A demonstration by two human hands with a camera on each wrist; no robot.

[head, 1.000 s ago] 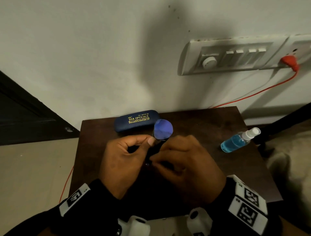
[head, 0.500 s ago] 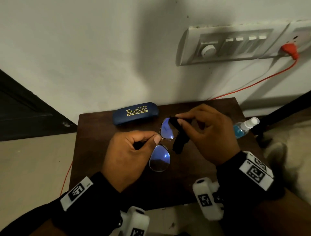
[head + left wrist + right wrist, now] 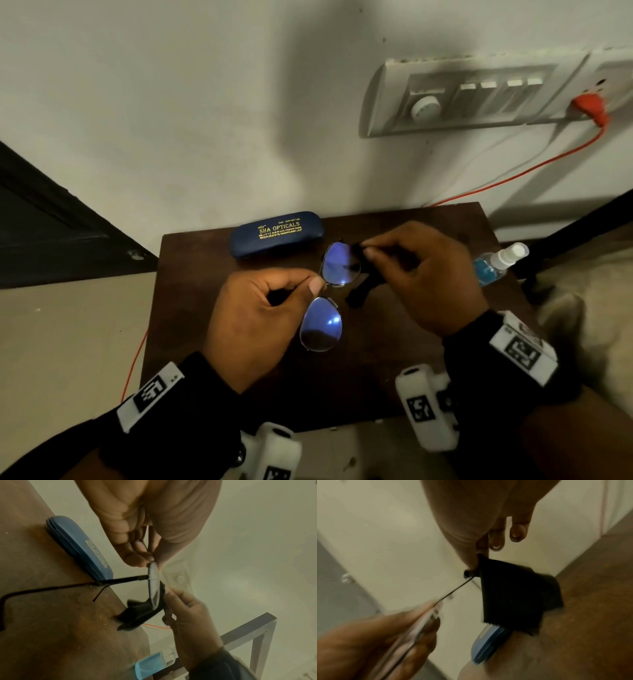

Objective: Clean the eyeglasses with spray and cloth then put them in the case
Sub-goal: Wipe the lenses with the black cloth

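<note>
- Eyeglasses are up off the desk, held over its middle, and it's the wiping step, by my read
- Left hand pinches the frame at the bridge, fingers curled tight
- Right hand pinches the black cloth onto the far lens
- Next call: rub both lenses clean, then open the closed blue case at the back edge
- Spray bottle lies by the right edge
</note>
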